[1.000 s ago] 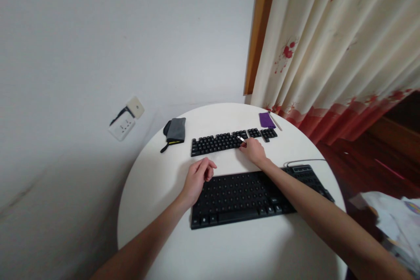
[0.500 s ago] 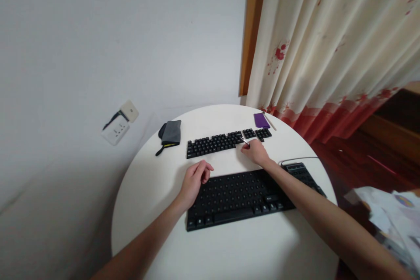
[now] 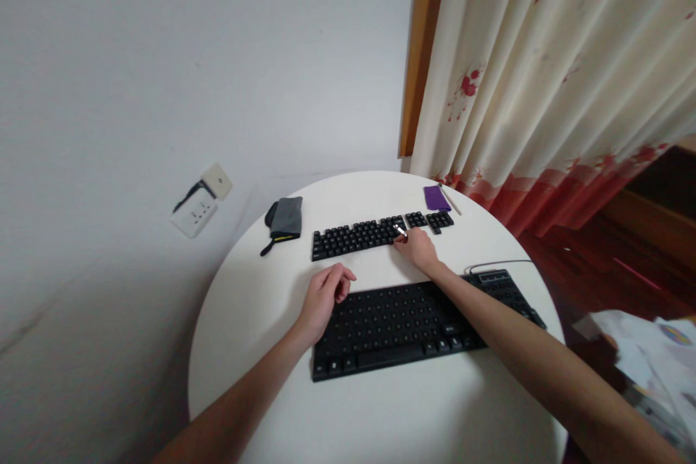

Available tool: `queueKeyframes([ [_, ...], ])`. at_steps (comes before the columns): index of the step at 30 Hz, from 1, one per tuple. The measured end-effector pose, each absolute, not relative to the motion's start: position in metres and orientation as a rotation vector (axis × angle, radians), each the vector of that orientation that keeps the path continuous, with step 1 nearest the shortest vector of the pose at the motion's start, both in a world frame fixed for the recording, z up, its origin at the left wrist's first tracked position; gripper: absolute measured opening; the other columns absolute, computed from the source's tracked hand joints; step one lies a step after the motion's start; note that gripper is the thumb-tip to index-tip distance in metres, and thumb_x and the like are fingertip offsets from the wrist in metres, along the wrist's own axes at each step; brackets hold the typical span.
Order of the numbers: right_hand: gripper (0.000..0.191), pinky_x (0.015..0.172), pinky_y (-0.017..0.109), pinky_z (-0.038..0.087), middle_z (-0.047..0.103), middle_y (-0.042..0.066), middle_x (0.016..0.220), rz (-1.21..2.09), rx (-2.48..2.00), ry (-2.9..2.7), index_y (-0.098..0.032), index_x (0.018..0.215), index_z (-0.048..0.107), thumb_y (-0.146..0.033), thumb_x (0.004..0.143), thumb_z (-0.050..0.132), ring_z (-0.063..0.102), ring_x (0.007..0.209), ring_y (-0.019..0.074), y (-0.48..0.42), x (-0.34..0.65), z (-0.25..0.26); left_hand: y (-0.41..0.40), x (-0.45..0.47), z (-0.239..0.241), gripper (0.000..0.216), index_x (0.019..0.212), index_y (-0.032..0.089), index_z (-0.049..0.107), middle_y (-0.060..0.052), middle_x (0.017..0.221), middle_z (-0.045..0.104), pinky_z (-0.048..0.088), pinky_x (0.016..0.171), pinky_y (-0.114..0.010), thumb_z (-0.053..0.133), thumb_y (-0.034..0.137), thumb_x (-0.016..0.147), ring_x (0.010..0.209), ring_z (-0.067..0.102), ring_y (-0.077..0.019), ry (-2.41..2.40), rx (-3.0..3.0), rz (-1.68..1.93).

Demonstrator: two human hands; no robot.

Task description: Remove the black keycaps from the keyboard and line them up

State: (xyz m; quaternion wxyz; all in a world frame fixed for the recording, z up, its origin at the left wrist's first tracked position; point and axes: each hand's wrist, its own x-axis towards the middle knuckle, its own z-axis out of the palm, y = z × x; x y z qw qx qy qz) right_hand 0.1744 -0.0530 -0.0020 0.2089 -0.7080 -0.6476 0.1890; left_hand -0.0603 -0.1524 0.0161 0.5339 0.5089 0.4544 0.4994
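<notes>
A black keyboard base [image 3: 402, 326] with bare key posts lies on the round white table [image 3: 272, 304] close to me. Beyond it, rows of loose black keycaps [image 3: 359, 235] are laid out in keyboard order. My right hand [image 3: 417, 248] reaches over the base and pinches a small metal tool [image 3: 400, 230], its tip at the right end of the main keycap rows. My left hand [image 3: 325, 295] rests at the base's upper left corner, fingers loosely curled, holding nothing visible.
A grey cloth on a black pouch [image 3: 283, 219] lies at the table's far left. A purple pad [image 3: 436, 197] and a thin stick [image 3: 452, 201] sit at the far right. A cable [image 3: 497, 263] leaves the keyboard. Curtains [image 3: 544, 72] hang on the right; a wall socket [image 3: 196, 210] is on the left.
The view shifted slightly. My right hand with the tool stays at the keycap rows, moving only a little. My left hand has not moved.
</notes>
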Motion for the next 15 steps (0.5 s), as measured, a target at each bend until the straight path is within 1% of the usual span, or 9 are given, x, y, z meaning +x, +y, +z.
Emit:
queueKeyframes([
  [7, 0.018, 0.069, 0.026, 0.046, 0.075, 0.011, 0.088, 0.507, -1.955, -1.803, -0.019, 0.089, 0.079, -0.027, 0.079, 0.066, 0.069, 0.084, 0.0242, -0.053, 0.173, -0.001, -0.153, -0.06, 0.017, 0.039, 0.076, 0.013, 0.063, 0.003, 0.053, 0.044, 0.027, 0.048, -0.022, 0.05, 0.047, 0.092, 0.05, 0.037, -0.0086, 1.078, 1.201, 1.194],
  [11, 0.017, 0.067, 0.027, 0.046, 0.075, 0.012, 0.085, 0.51, -1.92, -1.814, -0.017, 0.086, 0.078, -0.027, 0.079, 0.066, 0.069, 0.081, 0.024, -0.057, 0.176, 0.007, -0.153, -0.06, 0.016, 0.039, 0.077, 0.014, 0.063, 0.003, 0.053, 0.044, 0.027, 0.048, -0.022, 0.05, 0.047, 0.092, 0.05, 0.037, -0.0087, 1.082, 1.202, 1.192],
  [15, 0.014, 0.069, 0.026, 0.045, 0.075, 0.008, 0.084, 0.544, -1.819, -1.879, -0.017, 0.085, 0.077, -0.025, 0.081, 0.066, 0.068, 0.076, 0.0202, -0.077, 0.193, 0.027, -0.152, -0.061, 0.016, 0.04, 0.076, 0.014, 0.063, 0.003, 0.053, 0.044, 0.028, 0.048, -0.023, 0.05, 0.048, 0.091, 0.05, 0.038, -0.0089, 1.091, 1.216, 1.176],
])
